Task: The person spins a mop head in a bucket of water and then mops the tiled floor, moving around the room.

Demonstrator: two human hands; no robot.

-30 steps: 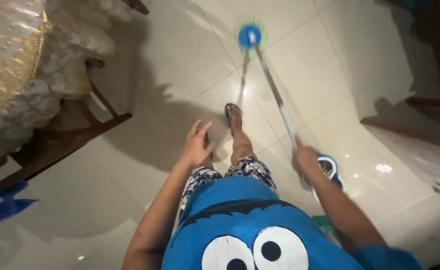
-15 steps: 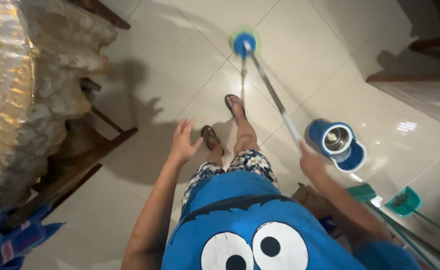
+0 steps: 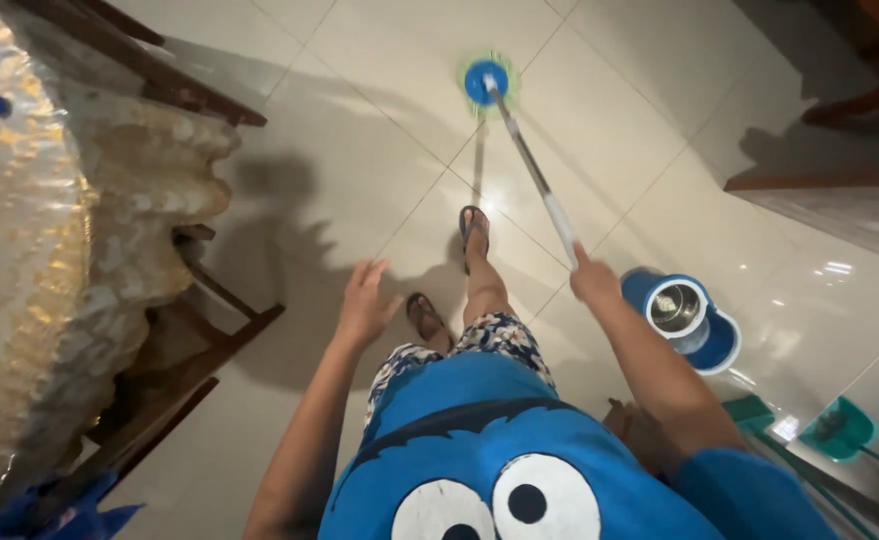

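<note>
A table (image 3: 50,250) under a pale lace cloth stands far left. The left hand (image 3: 365,305) hangs over the tiled floor (image 3: 290,170) with its fingers spread, grasping nothing. The right hand (image 3: 595,280) has its grip closed round the lower end of the mop (image 3: 530,165) handle. From that grip the shaft runs up and left, ending in the blue mop head (image 3: 487,82), which seems flat on the floor. Just right of the grip sits a blue spin bucket (image 3: 685,320).

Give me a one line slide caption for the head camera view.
Right hand grips a mop handle, its blue head on the tiled floor; left hand open, blue spin bucket alongside.
</note>
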